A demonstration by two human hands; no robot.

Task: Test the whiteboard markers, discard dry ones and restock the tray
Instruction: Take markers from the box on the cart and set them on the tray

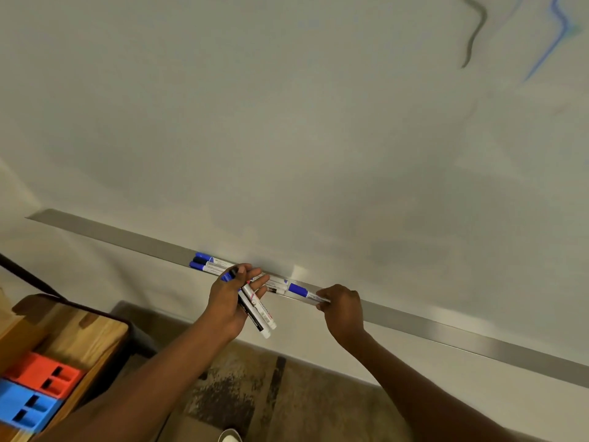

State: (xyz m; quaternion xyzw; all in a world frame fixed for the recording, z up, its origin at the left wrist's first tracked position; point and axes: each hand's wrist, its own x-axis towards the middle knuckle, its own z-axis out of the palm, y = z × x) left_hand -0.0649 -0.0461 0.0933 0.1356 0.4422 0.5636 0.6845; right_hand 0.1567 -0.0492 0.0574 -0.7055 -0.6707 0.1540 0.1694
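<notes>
A long metal tray [446, 330] runs along the bottom of the whiteboard [287, 122]. My left hand [228, 301] grips a bundle of white markers [259, 314] just in front of the tray, their ends pointing down. My right hand [342, 309] pinches the barrel of a blue-capped marker [301, 291] that lies on the tray. Three more markers with blue and black caps [207, 263] lie on the tray to the left of my left hand. Others sit behind my left fingers, partly hidden.
Grey and blue test squiggles [475, 33] mark the whiteboard's upper right. A wooden table [79, 333] at the lower left carries a red block [44, 374] and a blue block [25, 406] with slots. Patterned carpet [271, 393] lies below.
</notes>
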